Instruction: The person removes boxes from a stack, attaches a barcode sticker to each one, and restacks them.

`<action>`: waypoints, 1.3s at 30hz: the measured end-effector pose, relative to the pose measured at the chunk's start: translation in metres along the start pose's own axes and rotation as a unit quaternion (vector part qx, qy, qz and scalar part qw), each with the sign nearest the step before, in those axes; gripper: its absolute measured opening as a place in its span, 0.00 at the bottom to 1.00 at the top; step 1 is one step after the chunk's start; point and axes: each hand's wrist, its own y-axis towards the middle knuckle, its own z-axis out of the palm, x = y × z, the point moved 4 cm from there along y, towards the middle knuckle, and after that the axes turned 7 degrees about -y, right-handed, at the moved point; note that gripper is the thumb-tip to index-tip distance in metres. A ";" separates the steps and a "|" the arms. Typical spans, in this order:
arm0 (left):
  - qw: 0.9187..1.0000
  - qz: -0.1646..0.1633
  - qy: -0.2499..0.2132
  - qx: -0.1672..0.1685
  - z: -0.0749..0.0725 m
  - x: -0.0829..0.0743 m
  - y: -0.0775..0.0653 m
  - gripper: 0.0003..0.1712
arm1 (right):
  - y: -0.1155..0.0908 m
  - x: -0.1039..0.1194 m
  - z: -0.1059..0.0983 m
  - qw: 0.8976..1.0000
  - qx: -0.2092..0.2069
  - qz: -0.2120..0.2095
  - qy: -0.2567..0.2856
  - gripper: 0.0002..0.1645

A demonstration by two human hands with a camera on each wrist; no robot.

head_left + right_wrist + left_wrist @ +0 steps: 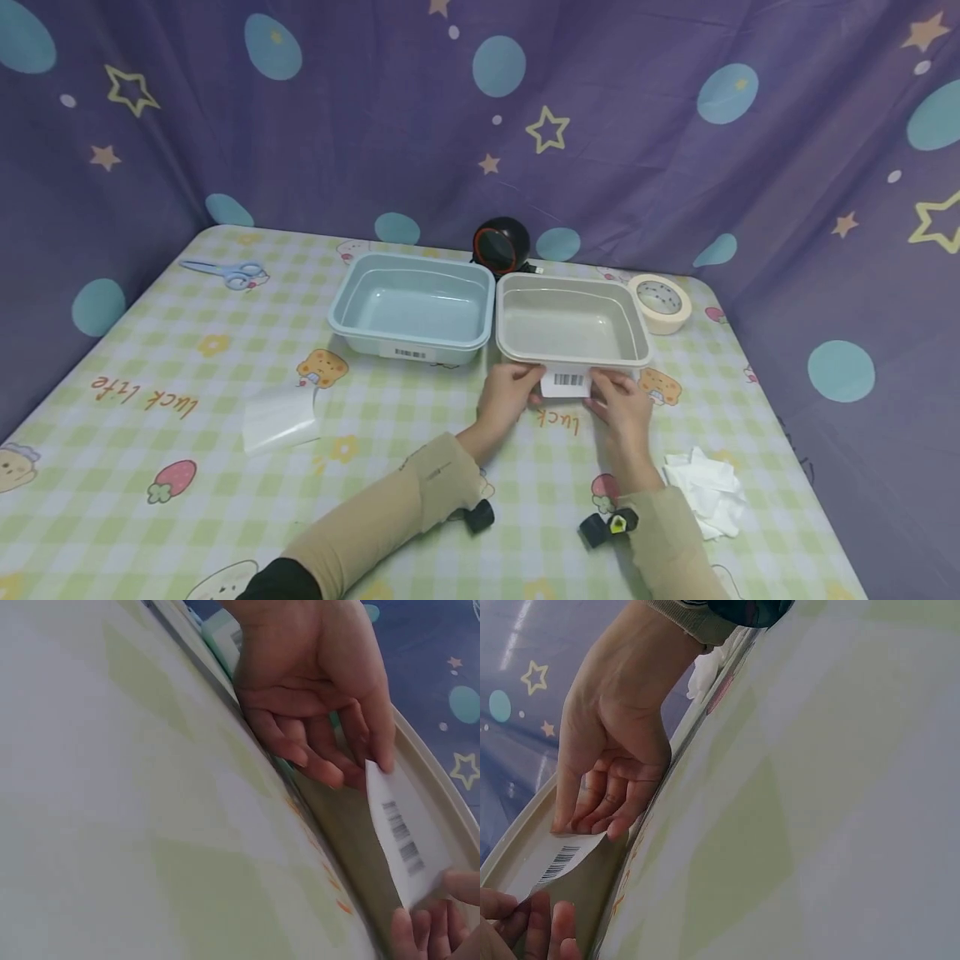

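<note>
A white barcode label (566, 382) lies against the front wall of a beige plastic tub (573, 283), just below its rim. My left hand (504, 396) pinches the label's left edge between thumb and fingers. At the opposite edge, my right hand (626, 408) pinches it likewise. The label bows slightly, its barcode facing outward, in the left wrist view, where the right hand (619, 727) shows large. Beside the beige tub stands a light blue tub (412, 262) with a similar barcode label (410, 353) on its front.
A roll of cream tape (671, 323) stands right of the beige tub. Behind the tubs is a round black object (501, 246). Blue scissors (240, 275) lie back left, a glossy white sheet (280, 421) front left, crumpled white tissue (705, 492) front right.
</note>
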 end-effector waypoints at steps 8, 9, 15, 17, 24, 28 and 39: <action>1.000 0.011 -0.003 0.001 0.001 -0.001 -0.001 0.15 | -0.001 0.012 -0.009 0.988 0.116 -0.036 -0.092 0.07; 1.000 0.013 -0.002 0.000 0.000 -0.001 -0.001 0.15 | -0.002 0.013 -0.006 0.984 0.145 -0.050 -0.094 0.09; 1.000 0.022 0.002 -0.001 0.001 -0.001 -0.001 0.15 | -0.005 0.010 0.017 0.959 0.263 -0.088 -0.061 0.24; 1.000 0.027 0.000 0.001 0.001 -0.002 -0.001 0.15 | -0.003 0.008 0.019 0.963 0.255 -0.079 -0.041 0.23; 1.000 0.021 0.006 0.002 0.001 -0.001 -0.001 0.15 | 0.003 0.006 0.018 0.969 0.239 -0.060 -0.014 0.23; 1.000 0.015 0.007 0.003 0.001 -0.001 -0.001 0.15 | 0.005 0.004 0.016 0.968 0.241 -0.066 -0.019 0.24; 1.000 0.005 0.019 0.000 0.001 0.002 0.000 0.14 | 0.014 0.003 -0.003 0.971 0.224 -0.072 -0.052 0.25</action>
